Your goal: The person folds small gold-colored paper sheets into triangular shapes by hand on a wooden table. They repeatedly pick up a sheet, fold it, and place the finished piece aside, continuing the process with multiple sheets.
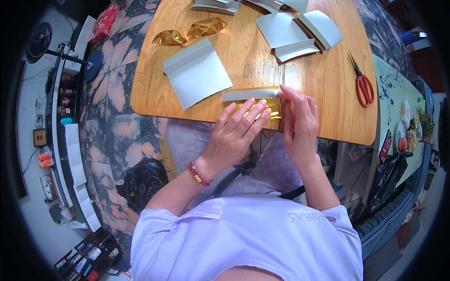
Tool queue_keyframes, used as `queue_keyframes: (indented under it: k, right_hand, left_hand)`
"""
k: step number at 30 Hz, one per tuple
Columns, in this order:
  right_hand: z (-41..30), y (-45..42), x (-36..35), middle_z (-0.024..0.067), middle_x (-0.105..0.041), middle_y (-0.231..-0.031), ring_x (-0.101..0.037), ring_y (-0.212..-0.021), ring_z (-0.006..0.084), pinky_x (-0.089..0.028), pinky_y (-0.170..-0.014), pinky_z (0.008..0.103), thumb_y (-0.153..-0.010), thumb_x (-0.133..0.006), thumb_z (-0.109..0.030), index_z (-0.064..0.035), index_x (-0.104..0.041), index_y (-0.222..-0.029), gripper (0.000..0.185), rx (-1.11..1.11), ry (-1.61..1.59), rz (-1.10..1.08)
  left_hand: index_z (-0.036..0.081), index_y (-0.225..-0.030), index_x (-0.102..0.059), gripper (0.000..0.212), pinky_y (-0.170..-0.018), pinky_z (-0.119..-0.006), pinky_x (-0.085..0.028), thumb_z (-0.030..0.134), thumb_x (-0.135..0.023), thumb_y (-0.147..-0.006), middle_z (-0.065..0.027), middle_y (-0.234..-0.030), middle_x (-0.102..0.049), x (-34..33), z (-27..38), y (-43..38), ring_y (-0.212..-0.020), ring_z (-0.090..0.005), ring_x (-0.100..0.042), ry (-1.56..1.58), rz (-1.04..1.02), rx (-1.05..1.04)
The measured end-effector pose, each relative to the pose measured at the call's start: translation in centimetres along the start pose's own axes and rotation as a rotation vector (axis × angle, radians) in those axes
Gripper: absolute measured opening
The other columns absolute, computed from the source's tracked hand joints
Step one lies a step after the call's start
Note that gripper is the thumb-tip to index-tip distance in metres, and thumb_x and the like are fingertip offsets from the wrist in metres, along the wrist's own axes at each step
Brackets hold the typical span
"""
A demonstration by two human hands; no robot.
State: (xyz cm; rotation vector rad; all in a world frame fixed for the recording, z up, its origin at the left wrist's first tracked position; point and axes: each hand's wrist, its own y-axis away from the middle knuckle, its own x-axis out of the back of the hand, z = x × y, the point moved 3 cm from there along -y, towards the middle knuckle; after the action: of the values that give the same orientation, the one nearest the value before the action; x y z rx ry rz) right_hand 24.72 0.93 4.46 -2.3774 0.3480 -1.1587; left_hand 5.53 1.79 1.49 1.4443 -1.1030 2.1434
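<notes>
A folded sheet of gold foil paper (pixel 251 94) lies at the near edge of the wooden table, its pale backing showing as a strip along the far side. My left hand (pixel 237 131) rests flat across its gold face, fingers spread. At the sheet's right end is my right hand (pixel 300 121), with bent fingers touching the corner; whether they pinch it is hidden. Just beyond my left hand lies a larger pale sheet (pixel 198 75) with a creased flap. Two folded gold foil pieces (pixel 207 27) sit farther back on the left.
More creased pale sheets (pixel 281 31) lie at the table's back right. Red-handled scissors (pixel 364 87) rest near the right edge of the wooden table (pixel 242 66). A black plastic bag (pixel 146 182) is on the floor at left. A pale green table (pixel 400 102) with several items stands right.
</notes>
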Motion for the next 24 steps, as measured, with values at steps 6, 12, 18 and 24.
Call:
queue_keyframes:
  k: [6, 12, 18, 24]
  right_hand:
    - [0.1, -0.1, -0.1, 0.0149, -0.073, -0.115, -0.065, -0.106, 0.0355, -0.052, -0.092, 0.0467, -0.096, -0.062, 0.014, -0.0070, -0.065, -0.145, 0.053, -0.002, -0.013, 0.001]
    - [0.2, 0.0, -0.2, 0.0141, -0.072, -0.118, -0.065, -0.106, 0.0357, -0.052, -0.093, 0.0461, -0.095, -0.063, 0.014, -0.0077, -0.066, -0.143, 0.054, 0.000, -0.005, 0.002]
    - [-0.2, 0.1, 0.0, 0.0154, -0.073, -0.125, -0.066, -0.115, 0.0351, -0.051, -0.099, 0.0477, -0.095, -0.064, 0.010, -0.0060, -0.065, -0.145, 0.052, 0.026, 0.057, -0.004]
    - [-2.8, 3.7, -0.3, 0.0179, -0.059, -0.165, -0.055, -0.155, 0.0301, -0.038, -0.129, 0.0444, -0.104, -0.062, -0.006, -0.0020, -0.061, -0.156, 0.052, 0.216, 0.194, -0.175]
  left_hand:
    - [0.020, -0.160, -0.062, 0.053, -0.131, -0.044, -0.033, 0.016, -0.068, -0.107, -0.0001, -0.164, -0.059, 0.2, -0.1, -0.1, -0.154, -0.0182, -0.053, 0.015, -0.008, -0.003]
    - [0.019, -0.160, -0.062, 0.052, -0.131, -0.044, -0.034, 0.016, -0.067, -0.108, -0.0003, -0.164, -0.059, 0.2, -0.1, -0.1, -0.154, -0.0184, -0.053, 0.026, -0.009, -0.002]
    - [0.019, -0.158, -0.063, 0.051, -0.130, -0.044, -0.035, 0.015, -0.065, -0.108, -0.0008, -0.163, -0.059, 0.4, -0.1, -0.2, -0.153, -0.0190, -0.054, 0.038, -0.006, 0.001]
    - [0.015, -0.156, -0.064, 0.063, -0.131, -0.048, -0.035, 0.009, -0.066, -0.094, -0.0035, -0.165, -0.059, -0.4, -0.7, 0.4, -0.156, -0.0211, -0.052, 0.094, 0.025, -0.024]
